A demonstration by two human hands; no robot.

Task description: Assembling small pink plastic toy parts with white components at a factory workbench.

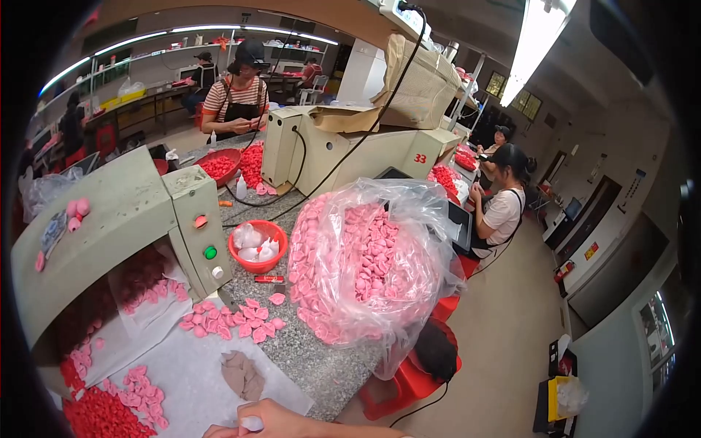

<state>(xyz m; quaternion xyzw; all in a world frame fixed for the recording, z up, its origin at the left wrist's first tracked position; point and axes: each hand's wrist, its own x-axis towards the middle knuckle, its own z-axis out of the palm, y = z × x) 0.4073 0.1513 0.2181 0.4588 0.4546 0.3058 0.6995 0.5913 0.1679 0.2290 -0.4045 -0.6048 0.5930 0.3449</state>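
Note:
At the lower edge, my right hand (pixel 279 421) is closed around a small whitish thing (pixel 252 423), whose kind I cannot make out. Only a bit of my left hand (pixel 219 431) shows beside it, its fingers mostly cut off by the frame's edge. Both hands are over a white sheet (pixel 193 372) on the speckled table. A crumpled brown cloth (pixel 242 375) lies just beyond them. Pink petal-shaped pieces (pixel 142 394) and a heap of small red pieces (pixel 106 416) lie to the left. More pink pieces (pixel 230 319) are scattered farther up.
A large clear bag of pink pieces (pixel 376 252) stands on the table's right. Behind the sheet is a red bowl with white bottles (pixel 259 252). A grey-green machine (pixel 109 212) with buttons arches at left. Co-workers sit beyond; a red stool (pixel 401 390) stands at right.

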